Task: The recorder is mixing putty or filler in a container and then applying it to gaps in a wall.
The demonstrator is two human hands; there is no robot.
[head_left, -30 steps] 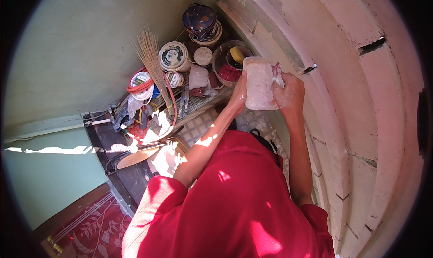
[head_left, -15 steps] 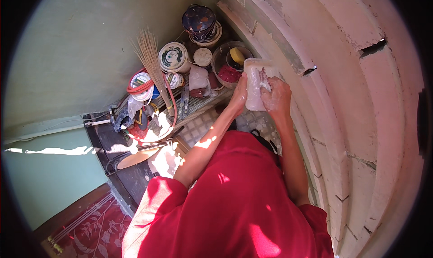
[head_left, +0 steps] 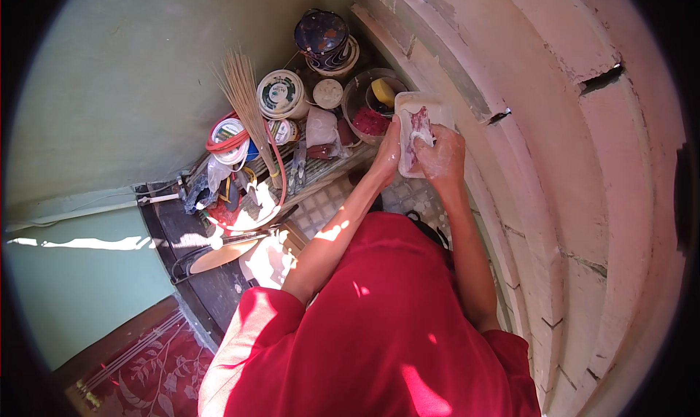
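My left hand (head_left: 389, 153) grips the left side of a shallow white plastic tray (head_left: 440, 109), its fingers mostly hidden behind the rim. Inside the tray, my right hand (head_left: 443, 158) is closed on a flat reddish piece smeared with white paste (head_left: 420, 120). Its exact kind does not show. White residue marks the skin of both hands. Just beyond the tray stands a round tub (head_left: 355, 89) with a yellow sponge (head_left: 382, 91) and a crumpled red cloth (head_left: 370, 121) in it.
A slatted bench (head_left: 321, 170) holds a lidded white bucket (head_left: 281, 94), a dark paint-stained bucket (head_left: 321, 37), a stick broom (head_left: 248, 89) and coiled red hose (head_left: 226, 141). Pink stepped masonry (head_left: 525, 169) curves close along my right side. A green wall (head_left: 131, 89) rises at left.
The tray has tilted slightly. More of the reddish piece shows now, as my right hand has shifted down and left inside the tray.
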